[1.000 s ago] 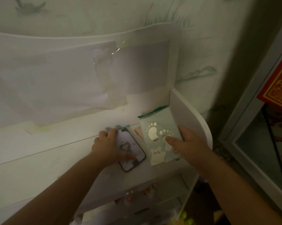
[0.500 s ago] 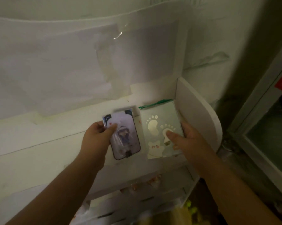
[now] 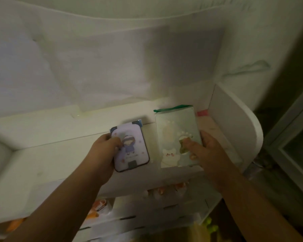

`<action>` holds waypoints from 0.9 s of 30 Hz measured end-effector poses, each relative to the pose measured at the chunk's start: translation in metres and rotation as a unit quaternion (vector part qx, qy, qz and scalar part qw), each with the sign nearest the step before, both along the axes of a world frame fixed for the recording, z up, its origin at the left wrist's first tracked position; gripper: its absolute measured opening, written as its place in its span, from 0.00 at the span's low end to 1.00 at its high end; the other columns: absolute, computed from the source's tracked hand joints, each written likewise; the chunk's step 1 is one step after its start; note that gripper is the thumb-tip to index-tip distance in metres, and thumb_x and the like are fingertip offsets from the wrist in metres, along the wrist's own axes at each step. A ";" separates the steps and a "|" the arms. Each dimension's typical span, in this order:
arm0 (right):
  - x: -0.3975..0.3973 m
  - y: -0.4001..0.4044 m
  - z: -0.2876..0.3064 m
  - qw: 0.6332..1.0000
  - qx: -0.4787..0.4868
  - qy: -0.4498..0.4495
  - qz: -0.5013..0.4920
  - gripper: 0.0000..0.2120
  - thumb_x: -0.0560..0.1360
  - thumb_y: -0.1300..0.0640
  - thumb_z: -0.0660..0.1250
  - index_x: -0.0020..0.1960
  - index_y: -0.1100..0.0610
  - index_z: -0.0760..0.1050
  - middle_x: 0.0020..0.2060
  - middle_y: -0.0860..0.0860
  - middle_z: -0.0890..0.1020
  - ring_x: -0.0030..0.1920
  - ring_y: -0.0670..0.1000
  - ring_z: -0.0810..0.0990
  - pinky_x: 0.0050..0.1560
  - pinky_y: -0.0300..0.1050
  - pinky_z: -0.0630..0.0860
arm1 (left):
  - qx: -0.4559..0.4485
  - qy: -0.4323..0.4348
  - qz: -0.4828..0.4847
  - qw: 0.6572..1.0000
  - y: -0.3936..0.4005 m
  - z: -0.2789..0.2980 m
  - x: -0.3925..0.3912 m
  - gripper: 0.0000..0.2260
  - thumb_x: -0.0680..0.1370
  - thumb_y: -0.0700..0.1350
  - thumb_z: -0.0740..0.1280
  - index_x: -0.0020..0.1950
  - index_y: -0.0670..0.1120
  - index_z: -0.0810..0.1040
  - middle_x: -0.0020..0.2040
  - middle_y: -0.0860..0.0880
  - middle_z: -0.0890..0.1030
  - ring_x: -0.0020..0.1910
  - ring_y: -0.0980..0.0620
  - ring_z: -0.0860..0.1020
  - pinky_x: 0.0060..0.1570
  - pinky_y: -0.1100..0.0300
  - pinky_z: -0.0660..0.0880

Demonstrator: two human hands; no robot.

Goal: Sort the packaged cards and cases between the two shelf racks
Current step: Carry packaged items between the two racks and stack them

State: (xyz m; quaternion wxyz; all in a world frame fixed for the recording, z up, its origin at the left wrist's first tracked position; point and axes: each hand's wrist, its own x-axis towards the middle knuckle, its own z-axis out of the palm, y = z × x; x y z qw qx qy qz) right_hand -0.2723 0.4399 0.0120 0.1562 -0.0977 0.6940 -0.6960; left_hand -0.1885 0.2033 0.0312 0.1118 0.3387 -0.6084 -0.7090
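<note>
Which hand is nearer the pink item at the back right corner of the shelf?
Right. The right hand grips the paw-print package just in front of the pink item; the left hand holds the phone case, farther left.

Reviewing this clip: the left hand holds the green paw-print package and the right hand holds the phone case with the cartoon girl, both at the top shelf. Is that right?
Not quite: the hands are swapped. The head view shows the left hand holding the phone case with the cartoon girl and the right hand holding the green paw-print package, both at the top shelf.

Lilac cartoon-girl case [image 3: 131,147] beside pale-green paw-print packet [image 3: 177,135], both hand-held
</note>
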 end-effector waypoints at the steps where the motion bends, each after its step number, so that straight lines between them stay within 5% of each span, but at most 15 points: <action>1: 0.007 -0.003 -0.001 1.000 -0.006 -0.002 0.002 0.04 0.78 0.55 0.68 0.52 0.50 0.80 0.36 0.47 0.85 0.36 0.45 0.81 0.40 0.45 0.79 | 0.008 0.014 -0.007 1.000 -0.003 0.000 0.007 0.12 0.79 0.37 0.63 0.62 0.41 0.75 0.52 0.37 0.83 0.47 0.38 0.84 0.42 0.47 0.81; 5: 0.036 -0.016 -0.005 1.000 0.008 0.002 -0.006 0.05 0.79 0.56 0.66 0.52 0.50 0.80 0.32 0.42 0.83 0.31 0.40 0.78 0.36 0.39 0.77 | 0.029 0.057 0.021 0.998 -0.016 0.002 0.042 0.10 0.80 0.42 0.65 0.60 0.42 0.76 0.49 0.42 0.86 0.45 0.43 0.85 0.36 0.52 0.81; 7: 0.051 -0.023 -0.006 1.000 0.007 -0.005 -0.001 0.06 0.79 0.56 0.66 0.53 0.50 0.80 0.33 0.43 0.83 0.35 0.44 0.80 0.38 0.43 0.77 | 0.018 0.058 0.033 0.998 -0.023 0.003 0.064 0.08 0.80 0.43 0.65 0.58 0.43 0.77 0.48 0.43 0.86 0.43 0.45 0.85 0.34 0.54 0.80; 11: 0.090 -0.043 -0.001 1.000 -0.007 -0.012 0.010 0.06 0.79 0.58 0.65 0.54 0.51 0.79 0.34 0.43 0.84 0.35 0.43 0.83 0.33 0.40 0.79 | -0.042 0.054 0.039 0.997 -0.035 0.005 0.115 0.08 0.81 0.48 0.63 0.59 0.49 0.77 0.48 0.46 0.86 0.44 0.46 0.85 0.42 0.48 0.82; 16: 0.156 -0.072 -0.003 0.998 -0.024 -0.039 0.035 0.09 0.75 0.52 0.70 0.56 0.50 0.81 0.47 0.57 0.85 0.52 0.64 0.83 0.50 0.68 0.81 | -0.081 0.061 0.065 0.993 -0.054 0.008 0.192 0.08 0.82 0.48 0.62 0.59 0.49 0.76 0.45 0.48 0.86 0.40 0.49 0.85 0.32 0.57 0.81; 22: 0.219 -0.107 -0.007 0.998 -0.026 -0.034 0.056 0.07 0.77 0.57 0.68 0.54 0.55 0.81 0.39 0.52 0.85 0.44 0.58 0.82 0.41 0.50 0.81 | -0.113 0.052 0.071 0.990 -0.078 0.010 0.272 0.07 0.81 0.47 0.64 0.59 0.53 0.76 0.46 0.48 0.86 0.40 0.49 0.86 0.38 0.52 0.82; 27: 0.268 -0.144 -0.004 0.995 -0.003 -0.038 0.088 0.11 0.75 0.54 0.70 0.57 0.53 0.81 0.46 0.58 0.86 0.52 0.67 0.82 0.52 0.60 0.81 | -0.143 0.096 0.098 0.980 -0.103 0.012 0.336 0.09 0.81 0.48 0.64 0.61 0.57 0.74 0.46 0.53 0.86 0.42 0.53 0.85 0.37 0.55 0.82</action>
